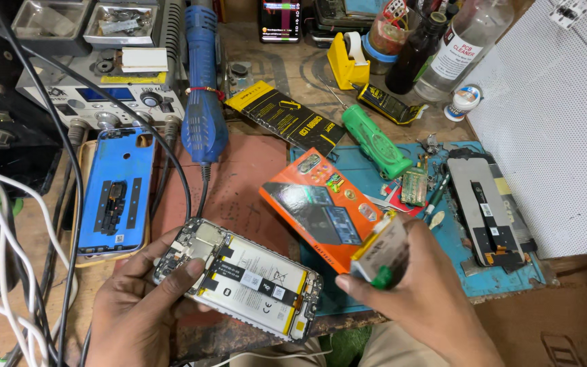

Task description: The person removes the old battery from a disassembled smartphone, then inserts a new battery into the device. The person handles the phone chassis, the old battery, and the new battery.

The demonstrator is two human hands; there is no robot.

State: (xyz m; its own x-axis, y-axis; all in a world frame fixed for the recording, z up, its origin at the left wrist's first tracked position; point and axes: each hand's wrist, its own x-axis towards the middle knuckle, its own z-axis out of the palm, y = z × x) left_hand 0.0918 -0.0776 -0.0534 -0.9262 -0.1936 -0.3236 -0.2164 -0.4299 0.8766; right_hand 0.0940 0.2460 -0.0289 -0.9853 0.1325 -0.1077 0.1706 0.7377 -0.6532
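While the left hand point(134, 306) cradles it from below and the left, the opened phone point(239, 277) lies tilted across the lower centre of the bench, back cover off, white battery point(256, 278) and black flex strip exposed. Left hand: fingers curled around the phone's upper end, thumb pressed on the frame near the camera corner; closed on the phone.

Right hand point(416, 292): just right of the phone, not touching it; fingers pinched shut around a small flat part point(382, 253) with a yellow edge and a green tab. What kind of part it is cannot be told.

Between and behind the hands: orange retail box point(321, 207), lying flat, partly on a blue work mat point(504, 278).

Left of the phone, well apart: blue phone back shell point(117, 194), inside face up.

Behind, on the bench: blue hot-air handle point(203, 102), black-and-yellow packet point(285, 117), green screwdriver handle point(375, 141), yellow tape dispenser point(346, 61), dark bottle point(416, 54), clear bottle point(463, 44).

Right side of the mat: dismantled display assembly point(487, 211), face down, ribbon cable showing.

Left edge: black and white cables point(8, 224) hanging across the view.
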